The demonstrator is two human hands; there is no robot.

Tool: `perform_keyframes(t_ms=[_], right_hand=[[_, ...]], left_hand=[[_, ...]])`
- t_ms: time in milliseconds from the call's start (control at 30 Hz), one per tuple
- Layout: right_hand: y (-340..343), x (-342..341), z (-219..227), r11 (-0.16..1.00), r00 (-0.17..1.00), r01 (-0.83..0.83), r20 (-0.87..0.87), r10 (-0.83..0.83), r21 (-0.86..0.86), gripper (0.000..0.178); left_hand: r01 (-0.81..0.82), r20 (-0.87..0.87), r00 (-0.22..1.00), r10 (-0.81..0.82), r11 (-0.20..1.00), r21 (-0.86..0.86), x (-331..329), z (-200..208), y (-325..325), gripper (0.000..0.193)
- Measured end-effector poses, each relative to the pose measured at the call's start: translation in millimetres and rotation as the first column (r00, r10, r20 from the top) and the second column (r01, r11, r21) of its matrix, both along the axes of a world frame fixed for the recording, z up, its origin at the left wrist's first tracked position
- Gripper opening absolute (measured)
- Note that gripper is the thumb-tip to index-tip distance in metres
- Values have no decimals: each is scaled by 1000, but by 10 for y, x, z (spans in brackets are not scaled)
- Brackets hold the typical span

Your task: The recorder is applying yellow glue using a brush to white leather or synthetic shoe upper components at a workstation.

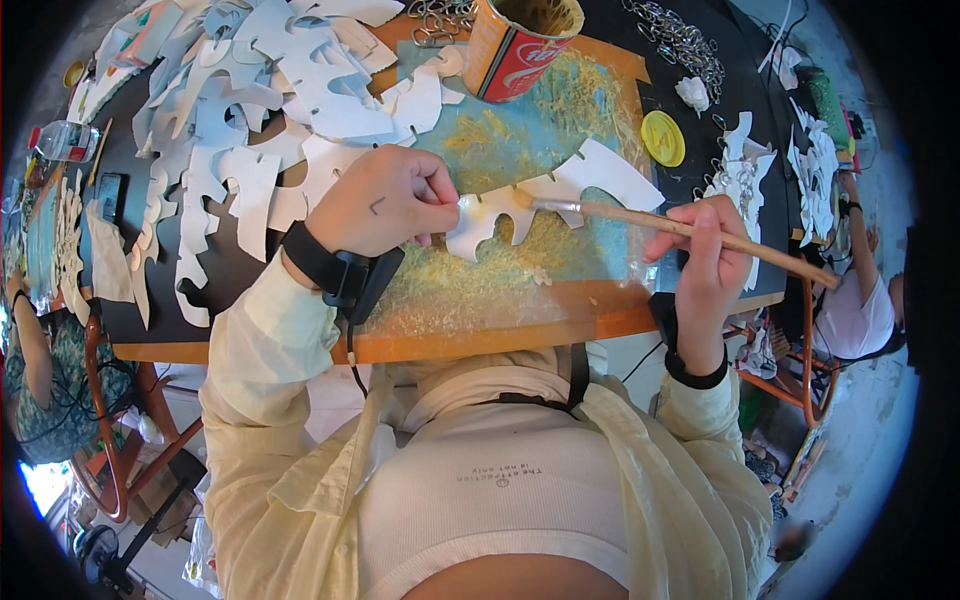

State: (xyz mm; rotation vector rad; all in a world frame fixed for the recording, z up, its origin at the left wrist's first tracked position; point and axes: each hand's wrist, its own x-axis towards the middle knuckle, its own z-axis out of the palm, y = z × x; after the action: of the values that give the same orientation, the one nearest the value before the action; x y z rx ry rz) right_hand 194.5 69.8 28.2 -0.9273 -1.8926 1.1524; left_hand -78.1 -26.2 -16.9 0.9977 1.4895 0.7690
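My left hand [385,198] is closed, its thumb and fingers pinching the left end of a white cut-out piece [610,178] with scalloped, notched edges. The piece slants up to the right over a blue-green work board [440,75] crusted with yellowish residue. In my right hand [710,250] is a long wooden-handled paintbrush [640,217], gripped by the handle. Its bristles touch the piece near the middle, and a pale yellow smear shows by my left fingertips. Behind the piece stands a red and yellow can [515,55], its inside coated brownish yellow.
A heap of white cut-outs [310,60] covers the back left. At the right lie a yellow lid [662,138], crumpled white tissue [692,94], metal rings [690,45] and more cut-outs [738,165]. A clear bottle [66,141] lies far left. Other people sit at both sides.
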Motion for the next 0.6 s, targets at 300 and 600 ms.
perform_keyframes(t_ms=[300, 600], right_hand=[[135, -22, 5, 986, 978, 111, -165, -131, -126, 31], [138, 7, 36, 999, 1000, 9, 2, -9, -46, 29]], left_hand=[[25, 14, 1000, -25, 999, -38, -9, 12, -1, 8], [18, 20, 1000, -17, 999, -38, -12, 13, -11, 8]])
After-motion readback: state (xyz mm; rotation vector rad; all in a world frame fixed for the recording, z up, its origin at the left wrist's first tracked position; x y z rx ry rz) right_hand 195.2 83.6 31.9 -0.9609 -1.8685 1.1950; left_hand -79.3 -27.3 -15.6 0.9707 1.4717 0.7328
